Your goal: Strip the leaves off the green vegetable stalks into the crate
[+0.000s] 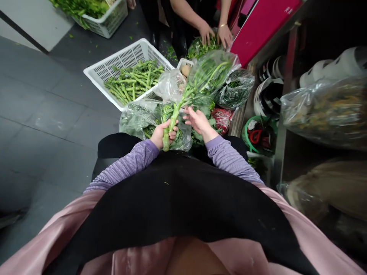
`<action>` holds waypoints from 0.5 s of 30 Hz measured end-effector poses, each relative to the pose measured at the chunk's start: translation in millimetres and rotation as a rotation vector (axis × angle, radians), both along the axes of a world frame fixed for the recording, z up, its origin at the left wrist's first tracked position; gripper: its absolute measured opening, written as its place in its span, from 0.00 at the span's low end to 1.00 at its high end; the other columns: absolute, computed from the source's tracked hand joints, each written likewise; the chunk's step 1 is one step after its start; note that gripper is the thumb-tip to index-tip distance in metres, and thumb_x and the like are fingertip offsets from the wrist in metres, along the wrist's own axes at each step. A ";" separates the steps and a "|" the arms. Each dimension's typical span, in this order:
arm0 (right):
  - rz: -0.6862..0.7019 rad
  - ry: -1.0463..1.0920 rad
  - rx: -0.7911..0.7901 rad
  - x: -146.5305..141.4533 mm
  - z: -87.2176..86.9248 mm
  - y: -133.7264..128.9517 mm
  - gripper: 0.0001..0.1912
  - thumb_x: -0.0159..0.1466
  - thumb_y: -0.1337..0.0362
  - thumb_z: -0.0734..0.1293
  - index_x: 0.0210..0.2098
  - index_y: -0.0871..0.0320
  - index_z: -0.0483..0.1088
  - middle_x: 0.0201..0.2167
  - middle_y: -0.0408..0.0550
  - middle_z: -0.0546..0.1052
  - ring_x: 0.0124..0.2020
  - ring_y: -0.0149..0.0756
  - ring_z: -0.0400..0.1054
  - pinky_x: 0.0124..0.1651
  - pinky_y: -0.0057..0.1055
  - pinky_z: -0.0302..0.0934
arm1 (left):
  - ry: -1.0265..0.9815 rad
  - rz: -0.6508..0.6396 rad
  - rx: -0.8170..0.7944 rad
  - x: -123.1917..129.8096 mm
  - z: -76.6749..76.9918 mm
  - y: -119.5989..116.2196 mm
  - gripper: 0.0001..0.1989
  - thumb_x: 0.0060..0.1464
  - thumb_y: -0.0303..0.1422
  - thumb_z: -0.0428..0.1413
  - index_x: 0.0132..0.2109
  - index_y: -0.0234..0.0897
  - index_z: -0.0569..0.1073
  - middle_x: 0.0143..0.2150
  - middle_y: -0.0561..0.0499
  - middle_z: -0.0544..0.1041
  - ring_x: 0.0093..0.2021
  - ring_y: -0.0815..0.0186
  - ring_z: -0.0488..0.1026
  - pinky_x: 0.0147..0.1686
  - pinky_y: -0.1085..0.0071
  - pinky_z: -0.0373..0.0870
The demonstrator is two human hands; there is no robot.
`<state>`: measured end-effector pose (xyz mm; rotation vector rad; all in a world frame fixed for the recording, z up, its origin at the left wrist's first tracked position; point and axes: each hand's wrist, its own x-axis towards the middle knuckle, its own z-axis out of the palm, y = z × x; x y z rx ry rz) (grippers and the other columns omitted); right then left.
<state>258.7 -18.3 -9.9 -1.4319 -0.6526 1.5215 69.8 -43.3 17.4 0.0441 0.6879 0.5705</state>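
My left hand (pixel 164 133) is wrapped round the lower part of a thick green stalk (pixel 173 118), which slants up to the right toward leafy greens. To the right of the stalk is my right hand (pixel 197 121), its fingers apart and nothing in them. Under and around both hands lie leafy greens and a clear plastic bag (pixel 134 118). Beyond them, a white slotted basket (pixel 100 71) holds several cut green stalks (pixel 134 82). A clear bag of long greens (pixel 215 72) lies beyond my right hand.
Across from me, a person's hands (pixel 205 32) touch greens. A second basket (pixel 107 23) of leaves is at the upper left. On the right are a green basket (pixel 246 133), a metal shelf edge (pixel 282 149) and a large filled bag (pixel 327 110). Grey floor tiles (pixel 51 118) extend left.
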 end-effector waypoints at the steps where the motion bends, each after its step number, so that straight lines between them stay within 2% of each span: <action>1: -0.041 0.047 0.100 -11.3 7.7 -0.3 0.14 0.60 0.53 0.66 0.35 0.59 0.68 0.26 0.42 0.72 0.26 0.24 0.67 0.26 0.20 0.63 | -0.013 -0.030 0.004 1.3 -1.5 -2.4 0.13 0.62 0.36 0.44 0.41 0.33 0.69 0.24 0.54 0.64 0.14 0.78 0.54 0.12 0.80 0.52; 4: -0.218 0.141 0.231 -29.9 29.7 -0.8 0.14 0.63 0.53 0.63 0.31 0.58 0.66 0.21 0.40 0.68 0.23 0.24 0.65 0.26 0.21 0.62 | -0.052 -0.071 0.063 3.7 -6.5 -9.3 0.12 0.60 0.37 0.46 0.42 0.34 0.69 0.23 0.55 0.63 0.13 0.77 0.53 0.12 0.80 0.50; 8: -0.337 0.258 0.223 -28.5 43.1 -1.2 0.11 0.63 0.58 0.63 0.27 0.57 0.62 0.18 0.37 0.64 0.20 0.23 0.61 0.23 0.20 0.59 | -0.074 -0.084 0.189 4.3 -12.4 -15.9 0.11 0.58 0.37 0.51 0.43 0.34 0.69 0.22 0.56 0.63 0.13 0.77 0.54 0.12 0.79 0.51; 10: -0.294 0.294 0.121 -29.3 41.5 -3.2 0.12 0.64 0.63 0.61 0.24 0.57 0.58 0.15 0.34 0.59 0.15 0.21 0.55 0.18 0.18 0.53 | -0.059 -0.109 0.280 3.8 -12.4 -18.7 0.13 0.55 0.38 0.54 0.44 0.34 0.69 0.21 0.57 0.63 0.13 0.76 0.55 0.12 0.78 0.52; 12: -0.184 0.290 -0.009 -35.8 34.8 -8.8 0.13 0.63 0.67 0.60 0.23 0.56 0.55 0.13 0.33 0.55 0.12 0.20 0.47 0.14 0.18 0.45 | -0.009 -0.145 0.391 3.2 -9.2 -21.4 0.16 0.52 0.39 0.57 0.43 0.34 0.68 0.21 0.57 0.64 0.13 0.76 0.56 0.12 0.78 0.53; 15: 0.001 0.165 -0.150 -46.5 18.7 -20.1 0.13 0.60 0.64 0.65 0.24 0.56 0.56 0.12 0.32 0.56 0.11 0.20 0.47 0.12 0.19 0.41 | 0.079 -0.147 0.546 2.8 0.0 -23.1 0.19 0.48 0.42 0.61 0.40 0.34 0.67 0.21 0.56 0.67 0.12 0.76 0.57 0.12 0.77 0.54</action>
